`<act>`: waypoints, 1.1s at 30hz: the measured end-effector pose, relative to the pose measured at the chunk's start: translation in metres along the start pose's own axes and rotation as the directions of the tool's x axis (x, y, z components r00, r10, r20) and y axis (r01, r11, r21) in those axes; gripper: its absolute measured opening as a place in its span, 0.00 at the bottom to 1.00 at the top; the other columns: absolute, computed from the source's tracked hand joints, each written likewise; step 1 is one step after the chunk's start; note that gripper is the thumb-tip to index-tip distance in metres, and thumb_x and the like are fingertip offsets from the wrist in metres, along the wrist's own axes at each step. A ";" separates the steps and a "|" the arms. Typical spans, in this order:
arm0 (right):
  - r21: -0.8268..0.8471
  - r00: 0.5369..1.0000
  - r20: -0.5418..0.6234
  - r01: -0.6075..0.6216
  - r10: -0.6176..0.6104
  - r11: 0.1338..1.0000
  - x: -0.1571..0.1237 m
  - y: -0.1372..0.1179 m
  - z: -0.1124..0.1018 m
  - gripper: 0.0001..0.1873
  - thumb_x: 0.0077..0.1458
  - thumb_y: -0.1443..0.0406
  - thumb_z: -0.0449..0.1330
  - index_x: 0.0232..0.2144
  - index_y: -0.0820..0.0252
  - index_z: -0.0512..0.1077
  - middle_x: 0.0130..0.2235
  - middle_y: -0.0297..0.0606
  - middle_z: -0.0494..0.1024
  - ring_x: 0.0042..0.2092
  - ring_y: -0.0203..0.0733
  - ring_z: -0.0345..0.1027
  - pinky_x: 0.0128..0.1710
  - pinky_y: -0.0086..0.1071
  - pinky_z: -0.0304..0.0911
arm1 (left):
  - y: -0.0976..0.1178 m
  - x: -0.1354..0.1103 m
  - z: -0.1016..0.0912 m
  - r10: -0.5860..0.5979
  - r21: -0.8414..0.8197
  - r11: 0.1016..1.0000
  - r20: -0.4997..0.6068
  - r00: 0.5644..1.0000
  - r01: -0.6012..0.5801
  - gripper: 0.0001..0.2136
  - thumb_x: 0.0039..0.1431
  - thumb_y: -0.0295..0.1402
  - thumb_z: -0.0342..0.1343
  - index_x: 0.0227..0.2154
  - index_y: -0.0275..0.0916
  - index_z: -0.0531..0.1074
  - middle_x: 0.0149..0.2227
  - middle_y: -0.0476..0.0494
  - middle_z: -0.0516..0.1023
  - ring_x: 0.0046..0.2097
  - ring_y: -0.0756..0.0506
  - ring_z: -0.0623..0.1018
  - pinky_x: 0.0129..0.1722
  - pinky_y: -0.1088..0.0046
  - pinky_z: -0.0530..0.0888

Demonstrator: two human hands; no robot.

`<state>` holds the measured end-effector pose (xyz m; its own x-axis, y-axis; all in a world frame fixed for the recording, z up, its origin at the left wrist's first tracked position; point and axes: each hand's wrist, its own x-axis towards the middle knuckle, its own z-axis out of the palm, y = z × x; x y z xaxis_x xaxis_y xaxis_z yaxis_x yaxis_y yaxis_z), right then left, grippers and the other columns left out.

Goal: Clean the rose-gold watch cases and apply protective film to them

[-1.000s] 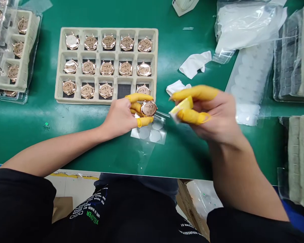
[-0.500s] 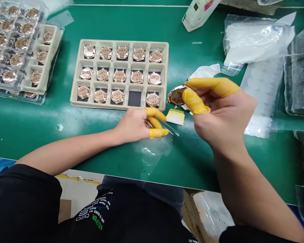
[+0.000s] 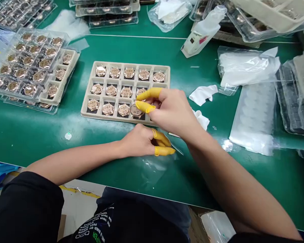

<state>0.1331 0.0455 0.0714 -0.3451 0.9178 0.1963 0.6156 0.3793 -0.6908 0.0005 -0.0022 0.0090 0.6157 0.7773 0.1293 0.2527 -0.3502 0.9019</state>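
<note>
In the head view my right hand [image 3: 167, 108], with yellow finger cots, pinches a rose-gold watch case [image 3: 136, 110] by its edge. It holds the case over the front row of a beige compartment tray [image 3: 96, 116], at the second compartment from the right. Case backs face up in the tray's other visible compartments; my hand hides the right end. Just in front of the tray, my left hand [image 3: 147, 141] rests with its yellow-cotted fingers curled together. A thin shiny strip [image 3: 177, 149] sticks out past them, and clear plastic film [image 3: 154, 167] lies below. What those fingers hold is unclear.
Stacked trays of watch cases [image 3: 27, 60] stand at the left, with more along the back. A white plastic bottle [image 3: 204, 32] stands behind. White cloths [image 3: 204, 94], a bag of white wipes [image 3: 245, 69] and empty clear trays [image 3: 294, 94] are at the right.
My right hand has carried the watch case left and lowered it into the tray's bare front compartment. My left hand stays in nearly the same place. The view has tilted up.
</note>
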 end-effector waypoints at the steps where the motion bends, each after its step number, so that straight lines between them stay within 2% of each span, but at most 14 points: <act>1: -0.012 0.998 0.041 -0.045 0.045 0.999 0.005 0.016 0.004 0.09 0.53 0.71 0.66 0.37 0.56 0.83 0.29 0.35 0.80 0.29 0.39 0.67 0.29 0.36 0.58 | 0.001 -0.001 0.001 0.034 -0.025 0.999 0.030 0.999 -0.033 0.10 0.59 0.43 0.71 0.33 0.42 0.85 0.31 0.52 0.87 0.32 0.49 0.85 0.37 0.74 0.81; 2: -0.055 0.996 0.066 -0.048 0.052 0.997 0.008 0.029 0.009 0.10 0.51 0.71 0.67 0.36 0.56 0.83 0.28 0.35 0.78 0.29 0.40 0.66 0.29 0.36 0.56 | 0.002 -0.002 0.002 0.067 -0.046 0.997 0.056 0.996 -0.064 0.10 0.59 0.43 0.71 0.34 0.42 0.85 0.31 0.51 0.88 0.31 0.49 0.85 0.36 0.74 0.80; 4: -0.153 0.999 0.027 0.025 -0.022 0.988 0.011 0.044 0.018 0.07 0.51 0.70 0.68 0.35 0.57 0.83 0.32 0.39 0.78 0.34 0.43 0.67 0.30 0.36 0.55 | 0.002 -0.004 0.003 0.116 -0.066 0.992 0.094 0.989 -0.110 0.10 0.59 0.43 0.71 0.36 0.41 0.86 0.30 0.50 0.88 0.31 0.49 0.85 0.35 0.75 0.79; 6: -0.210 0.986 -0.061 0.138 -0.154 0.968 0.012 0.044 0.027 0.04 0.54 0.65 0.68 0.34 0.58 0.81 0.40 0.44 0.76 0.39 0.46 0.68 0.31 0.37 0.56 | 0.001 -0.003 0.004 0.135 -0.078 0.989 0.131 0.982 -0.126 0.11 0.60 0.43 0.70 0.36 0.40 0.86 0.30 0.49 0.88 0.32 0.48 0.86 0.35 0.74 0.79; 8: -0.239 0.973 -0.070 0.197 -0.219 0.951 0.015 0.035 0.037 0.04 0.55 0.64 0.68 0.33 0.59 0.78 0.45 0.47 0.74 0.39 0.45 0.66 0.31 0.37 0.56 | -0.001 -0.002 0.004 0.152 -0.102 0.985 0.152 0.977 -0.137 0.12 0.60 0.43 0.70 0.36 0.39 0.85 0.32 0.47 0.88 0.33 0.47 0.86 0.37 0.73 0.80; 10: -0.299 0.982 0.020 0.184 -0.187 0.936 0.020 0.025 0.047 0.02 0.54 0.68 0.67 0.31 0.60 0.75 0.46 0.48 0.73 0.37 0.42 0.63 0.31 0.38 0.56 | -0.001 0.000 0.003 0.161 -0.120 0.983 0.174 0.971 -0.141 0.11 0.60 0.42 0.70 0.35 0.39 0.85 0.34 0.45 0.89 0.35 0.46 0.87 0.40 0.72 0.82; 13: -0.350 0.987 0.126 0.142 -0.104 0.926 0.030 0.015 0.058 0.07 0.51 0.75 0.65 0.31 0.60 0.73 0.48 0.48 0.74 0.35 0.40 0.62 0.33 0.39 0.56 | -0.001 0.002 0.001 0.119 -0.136 0.986 0.212 0.970 -0.091 0.11 0.59 0.41 0.71 0.37 0.38 0.85 0.35 0.45 0.89 0.37 0.45 0.87 0.42 0.71 0.82; 16: -0.161 0.980 0.177 0.120 -0.091 0.980 0.038 0.010 0.054 0.10 0.50 0.75 0.68 0.32 0.59 0.73 0.42 0.42 0.76 0.35 0.40 0.64 0.34 0.39 0.58 | 0.001 0.000 -0.001 0.045 -0.155 0.988 0.232 0.972 -0.008 0.14 0.59 0.43 0.71 0.40 0.38 0.85 0.33 0.46 0.89 0.34 0.47 0.87 0.40 0.72 0.82; 19: 0.142 0.988 0.155 -0.032 0.009 0.989 0.032 0.008 0.032 0.15 0.50 0.72 0.72 0.38 0.57 0.73 0.35 0.35 0.75 0.34 0.39 0.66 0.34 0.37 0.60 | 0.003 -0.002 -0.001 0.006 -0.155 0.988 0.199 0.980 0.025 0.12 0.60 0.42 0.70 0.39 0.39 0.85 0.35 0.46 0.89 0.35 0.47 0.87 0.42 0.73 0.83; 22: 0.446 0.982 0.094 -0.190 0.165 0.874 0.005 0.008 -0.004 0.23 0.53 0.61 0.75 0.48 0.54 0.72 0.34 0.32 0.73 0.33 0.37 0.67 0.33 0.34 0.62 | 0.003 -0.002 0.000 -0.083 -0.212 0.971 0.112 0.990 0.106 0.13 0.60 0.42 0.70 0.40 0.38 0.85 0.34 0.45 0.88 0.35 0.47 0.86 0.41 0.73 0.83; 25: 0.616 0.932 0.171 -0.355 0.321 0.703 -0.036 0.013 -0.029 0.30 0.47 0.52 0.79 0.47 0.52 0.72 0.30 0.30 0.71 0.32 0.37 0.68 0.31 0.34 0.63 | 0.001 0.001 0.002 -0.203 -0.376 0.909 -0.019 0.979 0.182 0.18 0.54 0.40 0.73 0.44 0.36 0.82 0.37 0.44 0.88 0.36 0.47 0.87 0.41 0.72 0.84; 27: 0.640 0.862 0.259 -0.490 0.435 0.591 -0.060 0.019 -0.033 0.34 0.40 0.51 0.82 0.45 0.53 0.72 0.29 0.29 0.71 0.29 0.36 0.67 0.29 0.33 0.63 | 0.000 0.003 0.004 -0.251 -0.455 0.868 -0.061 0.966 0.197 0.24 0.48 0.36 0.76 0.48 0.36 0.81 0.41 0.43 0.88 0.39 0.45 0.87 0.43 0.70 0.85; 30: 0.659 0.766 0.369 -0.615 0.526 0.434 -0.076 0.026 -0.027 0.40 0.32 0.54 0.84 0.45 0.55 0.71 0.26 0.26 0.71 0.27 0.34 0.65 0.26 0.31 0.61 | -0.002 0.002 0.005 -0.259 -0.444 0.872 -0.059 0.964 0.207 0.29 0.45 0.34 0.77 0.53 0.39 0.80 0.42 0.45 0.88 0.39 0.46 0.87 0.45 0.69 0.86; 33: 0.688 0.745 0.391 -0.626 0.540 0.366 -0.075 0.029 -0.021 0.44 0.27 0.57 0.85 0.46 0.56 0.70 0.24 0.21 0.68 0.24 0.31 0.61 0.23 0.28 0.54 | -0.001 0.000 0.005 -0.256 -0.401 0.895 -0.102 0.961 0.196 0.30 0.44 0.34 0.78 0.53 0.40 0.81 0.39 0.47 0.88 0.39 0.46 0.87 0.45 0.70 0.86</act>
<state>0.1915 -0.0097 0.0517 -0.2019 0.8428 -0.4990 -0.0462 -0.5171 -0.8547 0.0038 -0.0042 0.0062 0.4507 0.8904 -0.0645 0.0474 0.0483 0.9977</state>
